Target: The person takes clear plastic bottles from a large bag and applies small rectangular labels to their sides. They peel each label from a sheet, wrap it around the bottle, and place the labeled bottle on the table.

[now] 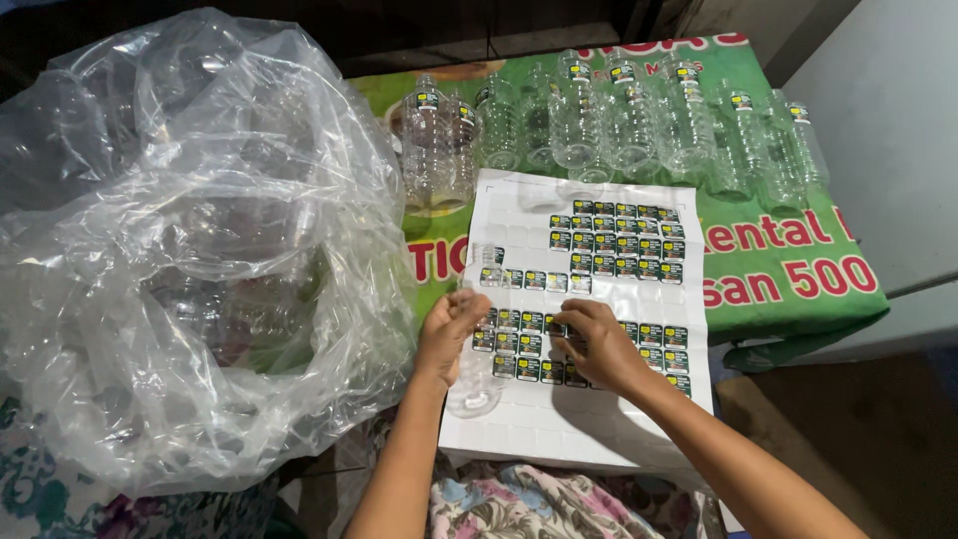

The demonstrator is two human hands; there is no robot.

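A white sticker sheet (519, 419) lies in front of me, carrying several small dark square labels (619, 240). My left hand (449, 329) grips a clear plastic bottle (473, 391) that lies on the sheet's left edge. My right hand (597, 339) rests on the sheet, fingertips pinching at one label in the lower rows. Behind the sheet stands a row of several clear bottles (599, 120) with labels stuck on them.
A big clear plastic bag (180, 250) holding more empty bottles bulges at the left. A green printed banner (788, 269) covers the surface under the bottles. Floral fabric (519, 504) is on my lap. A pale wall is at the right.
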